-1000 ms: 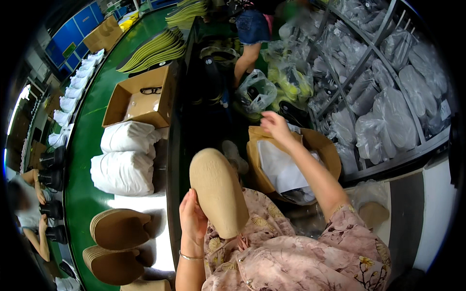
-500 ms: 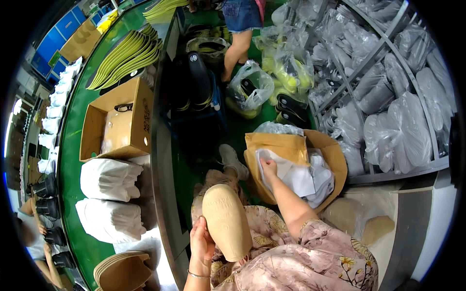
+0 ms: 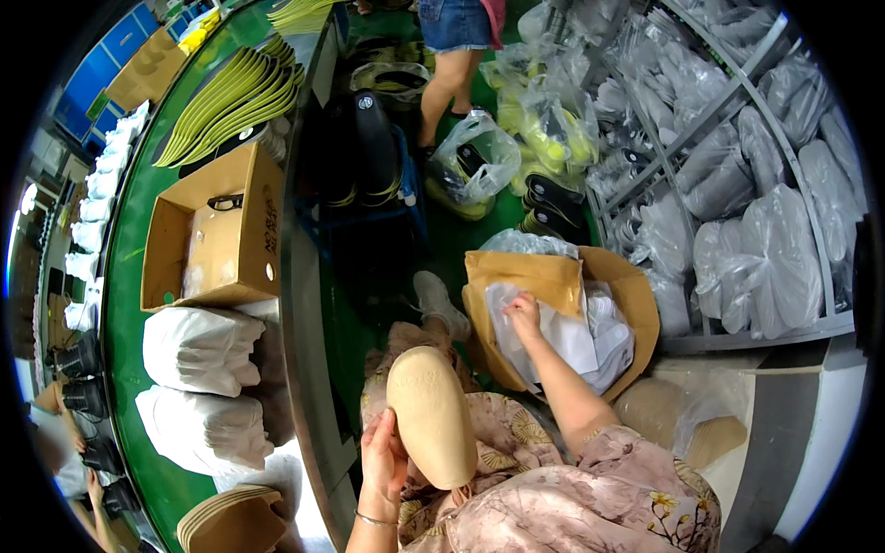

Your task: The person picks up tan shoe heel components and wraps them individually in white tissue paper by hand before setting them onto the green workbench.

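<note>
While I watched from the head view, the work sat at the paper-fetching step.
Left hand (image 3: 383, 456): clenched on the tan insole (image 3: 430, 417), held upright over the lap.
Right hand (image 3: 524, 313): fingers pinched white paper sheets (image 3: 562, 336) inside the open brown carton (image 3: 636, 304) on the floor.
Next move, as I judged: lifting one sheet free without dragging the others.

The standing person (image 3: 456, 46) is cut off above the waist by the top edge, and the tan insole (image 3: 431, 429) hides the left hand's (image 3: 383, 456) fingers.
</note>
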The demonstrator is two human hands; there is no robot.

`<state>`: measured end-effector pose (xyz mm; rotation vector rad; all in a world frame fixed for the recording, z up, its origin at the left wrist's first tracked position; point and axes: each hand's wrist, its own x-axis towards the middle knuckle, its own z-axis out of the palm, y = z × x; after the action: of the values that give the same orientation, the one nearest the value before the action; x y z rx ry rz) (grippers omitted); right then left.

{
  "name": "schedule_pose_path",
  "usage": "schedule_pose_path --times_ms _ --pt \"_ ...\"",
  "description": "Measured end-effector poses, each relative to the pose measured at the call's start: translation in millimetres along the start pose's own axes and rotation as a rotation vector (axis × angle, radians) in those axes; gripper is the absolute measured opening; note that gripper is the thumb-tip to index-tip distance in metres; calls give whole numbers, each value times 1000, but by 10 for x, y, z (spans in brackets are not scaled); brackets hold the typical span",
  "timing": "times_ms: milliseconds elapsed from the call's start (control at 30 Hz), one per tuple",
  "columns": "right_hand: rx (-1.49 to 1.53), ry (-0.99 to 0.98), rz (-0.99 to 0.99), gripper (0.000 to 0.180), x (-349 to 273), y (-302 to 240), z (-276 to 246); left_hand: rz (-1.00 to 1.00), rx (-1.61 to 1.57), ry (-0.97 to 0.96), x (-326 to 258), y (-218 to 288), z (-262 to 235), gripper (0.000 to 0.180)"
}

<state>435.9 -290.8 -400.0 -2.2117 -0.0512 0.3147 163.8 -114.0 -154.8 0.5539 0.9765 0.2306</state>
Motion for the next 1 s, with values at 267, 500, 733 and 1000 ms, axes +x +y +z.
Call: schedule_pose_path --times_ms 267,500,733,1000 --pt "817 -734 304 3 -835 -1017 -918 48 118 30 -27 -42 14 17" --pt "710 -1251 -233 9 -1912 -2124 -1273 156 29 62 53 -289 -88 23" --pt "36 -1152 -1067 13 -2686 -2377 -981 138 -121 -104 -224 -161 -393 33" --pt "-274 -1233 -1179 13 -2919 -2391 -629 281 -22 -186 -573 -119 -645 39"
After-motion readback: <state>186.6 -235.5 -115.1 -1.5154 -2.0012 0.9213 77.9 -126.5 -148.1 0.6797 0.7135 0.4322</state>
